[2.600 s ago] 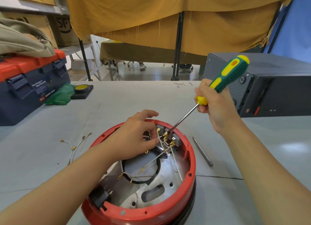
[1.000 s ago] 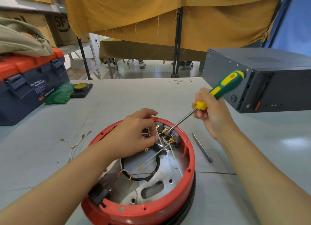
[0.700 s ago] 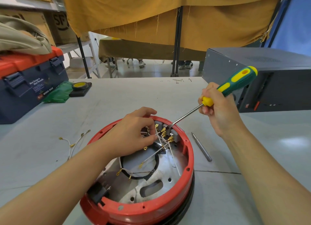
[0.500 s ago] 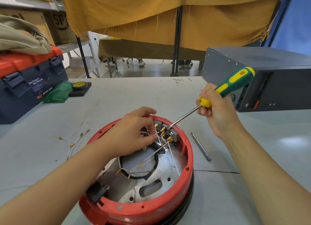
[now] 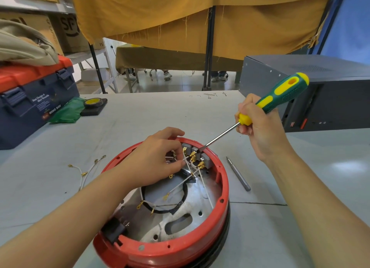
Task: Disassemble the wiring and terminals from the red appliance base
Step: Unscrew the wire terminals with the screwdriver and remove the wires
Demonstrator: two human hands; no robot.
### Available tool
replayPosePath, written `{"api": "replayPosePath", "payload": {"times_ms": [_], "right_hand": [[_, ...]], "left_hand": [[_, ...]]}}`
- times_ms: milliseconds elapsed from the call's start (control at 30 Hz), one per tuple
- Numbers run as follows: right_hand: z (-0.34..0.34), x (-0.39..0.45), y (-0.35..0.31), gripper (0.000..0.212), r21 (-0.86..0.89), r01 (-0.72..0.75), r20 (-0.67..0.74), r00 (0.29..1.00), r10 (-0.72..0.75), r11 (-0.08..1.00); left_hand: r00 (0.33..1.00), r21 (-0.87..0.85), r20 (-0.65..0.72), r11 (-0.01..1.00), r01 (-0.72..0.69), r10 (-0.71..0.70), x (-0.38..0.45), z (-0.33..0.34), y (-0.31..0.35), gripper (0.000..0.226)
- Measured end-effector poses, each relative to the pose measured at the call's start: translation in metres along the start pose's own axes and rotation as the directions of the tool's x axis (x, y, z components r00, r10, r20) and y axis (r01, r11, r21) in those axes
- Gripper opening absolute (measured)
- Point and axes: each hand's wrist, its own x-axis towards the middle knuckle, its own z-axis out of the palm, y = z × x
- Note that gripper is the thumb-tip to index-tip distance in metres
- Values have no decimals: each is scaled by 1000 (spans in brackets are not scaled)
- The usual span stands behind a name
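Observation:
The round red appliance base [image 5: 180,249] lies open-side up on the grey table. Inside are white wires [image 5: 206,189] with gold terminals and grey terminal blocks [image 5: 204,157] at its far rim. My left hand [image 5: 156,161] reaches into the base and pinches a white wire beside the blocks. My right hand [image 5: 260,131] grips a green and yellow screwdriver [image 5: 280,97]; its tip rests on the terminal blocks.
Loose wires [image 5: 86,172] with gold terminals lie left of the base. A metal bit [image 5: 238,173] lies to its right. A blue and red toolbox [image 5: 34,101], a green cloth and a tape roll [image 5: 94,103] stand far left; a dark grey case [image 5: 320,95] stands far right.
The screwdriver handle has swung up and down slightly while its tip stayed at the terminal blocks. My left hand has kept its hold on the wire.

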Motion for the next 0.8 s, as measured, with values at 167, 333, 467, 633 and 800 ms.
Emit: {"api": "replayPosePath", "payload": {"times_ms": [167,333,467,633,800], "right_hand": [[3,-1,0,28,-46,41,16,999,-40,998],[4,-2,-1,29,-50,57,7,998,-57,997],[6,-3,-1,31,-52,78,21,997,-77,996],[2,-1,3,34,9,-2,-8,1000,2,1000],[3,-2,14,33,97,-104,-23,994,107,990]], "left_hand": [[1000,7,-3,1000,-3,3,0,0,-1,18],[1000,7,-3,1000,-5,5,1,0,-1,17],[1000,12,1,1000,-1,1,0,0,-1,17],[1000,11,5,1000,0,0,0,0,0,19],[1000,17,2,1000,2,-2,0,0,0,17]]}}
